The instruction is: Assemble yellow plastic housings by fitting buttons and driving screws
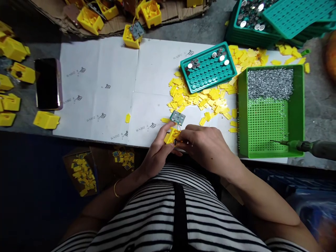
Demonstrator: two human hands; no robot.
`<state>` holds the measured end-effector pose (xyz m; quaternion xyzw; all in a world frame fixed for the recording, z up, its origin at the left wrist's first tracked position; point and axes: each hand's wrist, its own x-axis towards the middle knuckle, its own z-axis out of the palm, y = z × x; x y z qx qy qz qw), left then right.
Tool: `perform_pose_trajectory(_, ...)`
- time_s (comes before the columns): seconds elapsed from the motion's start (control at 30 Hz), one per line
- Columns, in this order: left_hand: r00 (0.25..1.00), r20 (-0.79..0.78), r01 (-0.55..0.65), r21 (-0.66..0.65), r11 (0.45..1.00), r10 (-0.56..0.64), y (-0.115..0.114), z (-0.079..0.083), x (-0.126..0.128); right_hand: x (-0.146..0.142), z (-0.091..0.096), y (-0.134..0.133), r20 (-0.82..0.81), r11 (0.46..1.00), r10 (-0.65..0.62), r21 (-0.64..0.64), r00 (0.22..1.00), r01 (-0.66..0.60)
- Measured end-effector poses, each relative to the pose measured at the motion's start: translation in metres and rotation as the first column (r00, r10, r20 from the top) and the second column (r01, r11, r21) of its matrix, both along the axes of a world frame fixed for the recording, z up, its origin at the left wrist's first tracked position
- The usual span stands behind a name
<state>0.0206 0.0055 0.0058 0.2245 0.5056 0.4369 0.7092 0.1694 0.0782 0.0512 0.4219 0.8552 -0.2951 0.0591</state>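
Near the table's front edge, my left hand point(156, 154) is closed around a small yellow plastic housing point(170, 136). A small circuit board point(177, 118) sits just beyond the housing, linked to it by thin wire. My right hand point(206, 145) is at the housing's right side with its fingers pinched together. Whatever those fingertips grip is mostly hidden; a small dark bit shows by them. Flat yellow plastic pieces point(212, 99) are scattered past my hands, around a teal tray point(208, 68) with several silver button cells in its round pockets.
A green basket point(299, 112) of small screws stands at the right, with an electric screwdriver point(315, 148) reaching over it. Stacked teal trays point(252, 38) stand behind. A phone point(48, 84) and more yellow housings point(47, 120) are at the left. Cardboard point(173, 22) lines the back.
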Motion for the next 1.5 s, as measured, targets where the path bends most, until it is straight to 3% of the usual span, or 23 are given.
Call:
perform_pose_trajectory(0.17,0.999,0.041,0.019,0.004,1.000,-0.020,0.003,0.001,-0.002,0.005,-0.011,-0.005,-0.197,0.980,-0.173,-0.132,0.965,0.149)
perform_pose_trajectory(0.27,0.988,0.150,0.047,-0.051,0.998,-0.039,0.007,0.000,-0.006,0.009,-0.016,-0.013,-0.366,0.974,-0.222,-0.135,0.904,0.184)
perform_pose_trajectory(0.37,0.976,0.214,0.051,-0.039,0.998,-0.042,0.010,0.000,-0.009,0.017,-0.016,-0.020,-0.576,0.975,-0.219,-0.113,0.787,0.189)
perform_pose_trajectory(0.5,0.979,0.174,0.105,0.003,0.995,-0.104,0.012,0.004,-0.011,0.032,-0.021,-0.016,-0.688,0.913,-0.348,-0.094,0.636,0.397)
perform_pose_trajectory(0.7,0.964,0.180,0.199,0.010,0.980,-0.198,0.008,0.005,-0.014,0.032,-0.043,0.000,-0.687,0.953,-0.291,-0.270,0.666,0.138)
perform_pose_trajectory(0.83,0.973,0.108,0.207,-0.011,0.978,-0.205,0.005,0.003,-0.017,0.031,-0.041,0.005,-0.679,0.937,-0.342,-0.302,0.649,0.177)
perform_pose_trajectory(0.93,0.967,0.058,0.248,-0.017,0.969,-0.247,0.003,0.003,-0.019,0.036,-0.034,0.007,-0.649,0.944,-0.322,-0.272,0.689,0.184)
perform_pose_trajectory(1.13,0.922,0.246,0.309,0.003,0.951,-0.300,0.006,0.007,-0.023,0.041,-0.028,0.010,-0.600,0.954,-0.288,-0.245,0.746,0.171)
perform_pose_trajectory(1.27,0.914,0.262,0.318,0.012,0.948,-0.310,0.007,0.008,-0.023,0.040,-0.026,0.010,-0.598,0.953,-0.290,-0.251,0.747,0.169)
perform_pose_trajectory(1.5,0.982,0.065,0.178,-0.048,0.983,-0.175,0.006,0.000,-0.015,0.037,-0.019,0.007,-0.572,0.942,-0.324,-0.269,0.754,0.202)
